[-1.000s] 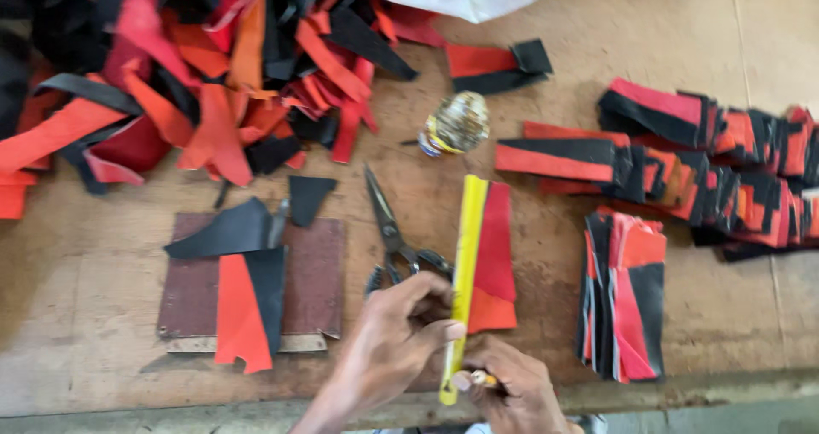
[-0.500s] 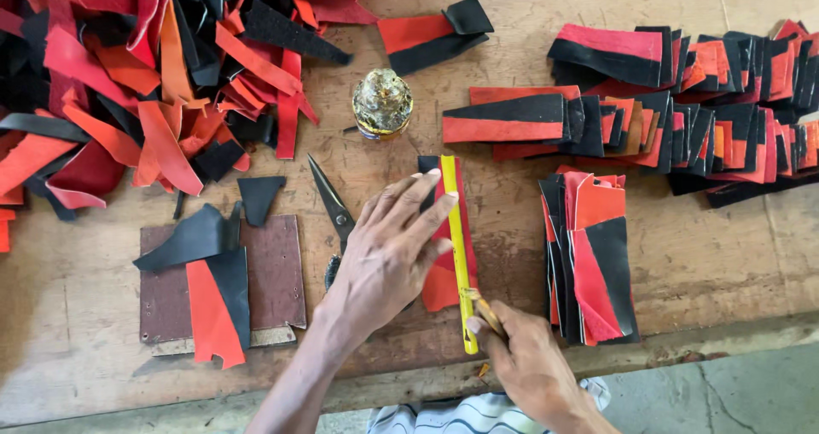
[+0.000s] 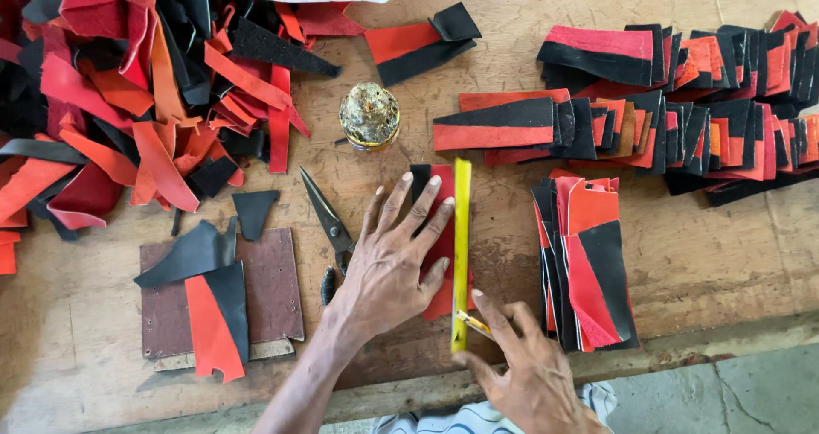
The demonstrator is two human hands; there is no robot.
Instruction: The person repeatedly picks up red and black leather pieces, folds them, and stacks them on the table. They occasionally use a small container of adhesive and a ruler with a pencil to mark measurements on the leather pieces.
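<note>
Left hand (image 3: 388, 267) flat, fingers spread, pressing red-black leather piece (image 3: 437, 229) onto rough wooden table (image 3: 699, 263). Yellow ruler (image 3: 461, 246) lies straight along piece. Right hand (image 3: 529, 374) pinches thin blade (image 3: 474, 323) at ruler's near end. Scissors (image 3: 328, 221) just left.

A worn wooden workbench (image 3: 699, 263) in even daylight, with grey concrete floor (image 3: 734, 391) beyond its front edge.
</note>
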